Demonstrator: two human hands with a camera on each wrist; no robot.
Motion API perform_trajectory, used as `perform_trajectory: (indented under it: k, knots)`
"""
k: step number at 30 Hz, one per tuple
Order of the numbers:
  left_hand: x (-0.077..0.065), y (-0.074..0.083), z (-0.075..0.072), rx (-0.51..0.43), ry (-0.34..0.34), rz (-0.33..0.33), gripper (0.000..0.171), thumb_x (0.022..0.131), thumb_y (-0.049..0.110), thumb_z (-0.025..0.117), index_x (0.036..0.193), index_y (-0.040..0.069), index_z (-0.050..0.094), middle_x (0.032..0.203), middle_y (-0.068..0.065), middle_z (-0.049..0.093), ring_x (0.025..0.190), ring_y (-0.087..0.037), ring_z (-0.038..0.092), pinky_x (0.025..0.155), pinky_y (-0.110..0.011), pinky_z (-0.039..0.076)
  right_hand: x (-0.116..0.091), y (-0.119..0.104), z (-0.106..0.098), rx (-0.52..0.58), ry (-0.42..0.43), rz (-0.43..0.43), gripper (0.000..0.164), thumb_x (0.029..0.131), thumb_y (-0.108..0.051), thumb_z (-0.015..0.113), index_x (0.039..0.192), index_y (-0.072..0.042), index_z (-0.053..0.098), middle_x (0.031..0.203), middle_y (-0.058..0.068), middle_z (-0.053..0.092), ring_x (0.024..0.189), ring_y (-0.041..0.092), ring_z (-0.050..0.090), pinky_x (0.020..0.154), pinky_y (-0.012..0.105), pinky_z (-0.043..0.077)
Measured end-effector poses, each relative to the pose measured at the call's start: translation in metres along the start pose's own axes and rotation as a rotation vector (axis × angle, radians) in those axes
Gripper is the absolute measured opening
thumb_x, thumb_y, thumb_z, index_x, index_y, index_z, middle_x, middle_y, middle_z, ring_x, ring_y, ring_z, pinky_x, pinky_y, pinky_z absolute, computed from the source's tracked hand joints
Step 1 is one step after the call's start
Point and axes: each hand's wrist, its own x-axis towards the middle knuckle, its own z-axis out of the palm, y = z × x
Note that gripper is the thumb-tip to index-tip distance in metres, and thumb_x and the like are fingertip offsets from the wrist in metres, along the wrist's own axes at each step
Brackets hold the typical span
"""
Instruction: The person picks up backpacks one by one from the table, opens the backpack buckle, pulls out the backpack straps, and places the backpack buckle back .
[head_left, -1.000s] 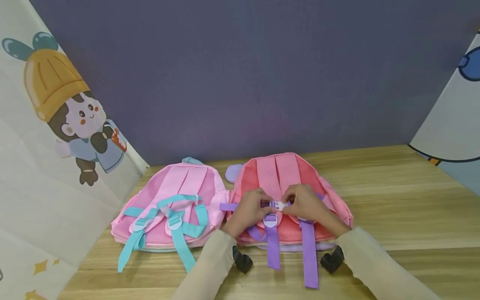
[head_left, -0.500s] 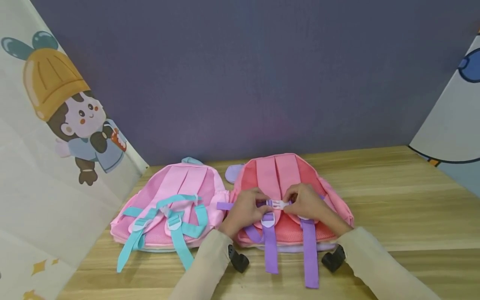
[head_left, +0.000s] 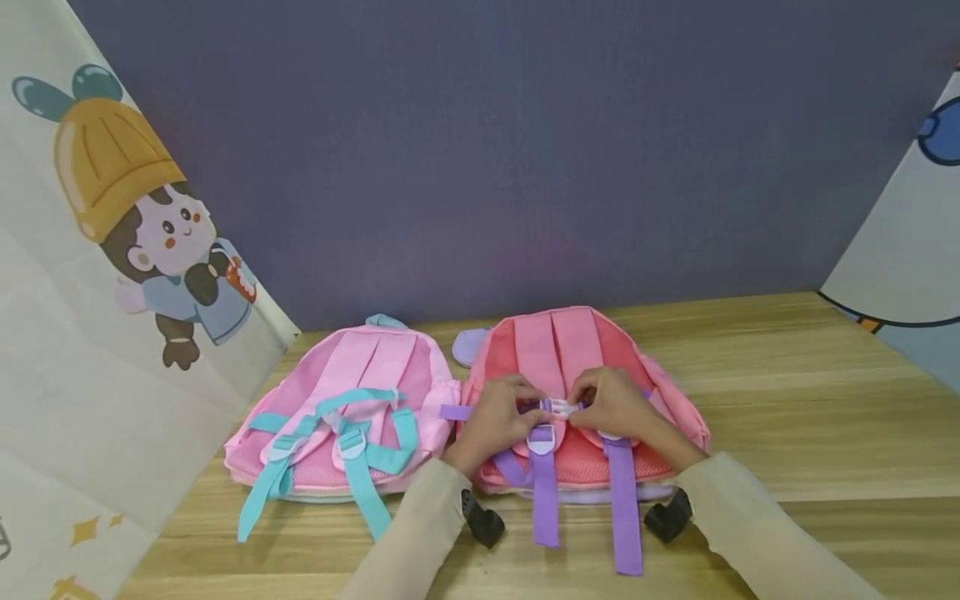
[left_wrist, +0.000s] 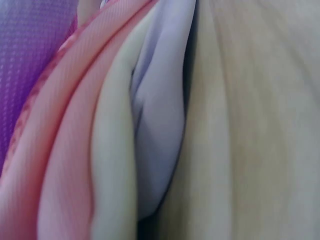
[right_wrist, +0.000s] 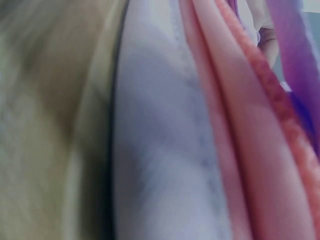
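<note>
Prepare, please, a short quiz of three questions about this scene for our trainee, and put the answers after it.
1. True or false: the left hand and the right hand are both at the white buckle in front of the coral backpack.

2. Multiple choice: what colour is the webbing on the light pink backpack?
A) purple
B) turquoise
C) yellow

3. Short answer: on what do both backpacks lie?

Key: 1. True. 2. B. 3. A wood-grained table.

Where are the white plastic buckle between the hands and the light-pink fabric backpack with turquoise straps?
White plastic buckle (head_left: 560,408), head view: its middle.
Light-pink fabric backpack (head_left: 341,367), head view: a padded pink shoulder strap.
</note>
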Motion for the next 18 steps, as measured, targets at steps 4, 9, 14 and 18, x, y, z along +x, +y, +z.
perform_trajectory:
  k: [4, 9, 14, 18]
  knots:
    - [0.0010, 0.0015, 0.0028, 0.023, 0.014, 0.000, 0.016, 0.078, 0.016, 0.077, 0.091, 0.006, 0.076, 0.079, -0.002, 0.065, 0.074, -0.011, 0.057, 0.068, -0.017, 0.044, 0.0006, 0.0000, -0.0011, -0.020, -0.022, -0.011, 0.013, 0.068, -0.007, 0.078, 0.076, -0.009, 0.068, 0.068, -0.004, 0.062, 0.063, 0.005, 0.052, 0.058, 0.021, 0.045]
    - [0.0015, 0.0034, 0.0039, 0.040, 0.002, -0.018, 0.018, 0.078, 0.016, 0.078, 0.092, 0.006, 0.076, 0.080, -0.003, 0.064, 0.074, -0.012, 0.058, 0.068, -0.018, 0.045, 0.0012, -0.0013, -0.0041, -0.035, -0.074, -0.013, 0.032, 0.070, -0.009, 0.081, 0.097, -0.005, 0.064, 0.074, -0.003, 0.061, 0.067, 0.007, 0.054, 0.062, 0.022, 0.047]
    - [0.0016, 0.0061, 0.0038, 0.045, -0.022, -0.053, 0.020, 0.079, 0.017, 0.078, 0.094, 0.005, 0.075, 0.082, -0.004, 0.064, 0.075, -0.012, 0.057, 0.069, -0.018, 0.045, 0.0005, -0.0047, -0.0063, -0.086, -0.115, -0.042, 0.033, 0.073, -0.014, 0.081, 0.101, -0.007, 0.064, 0.078, -0.004, 0.060, 0.071, 0.007, 0.054, 0.065, 0.023, 0.048]
    - [0.0014, 0.0072, 0.0035, 0.051, -0.030, -0.058, 0.021, 0.079, 0.018, 0.078, 0.096, 0.005, 0.075, 0.082, -0.003, 0.064, 0.075, -0.011, 0.057, 0.069, -0.018, 0.045, 0.0000, -0.0085, -0.0047, -0.098, -0.132, -0.074, 0.030, 0.075, -0.020, 0.080, 0.099, -0.009, 0.067, 0.083, -0.004, 0.063, 0.077, 0.008, 0.055, 0.069, 0.025, 0.048]
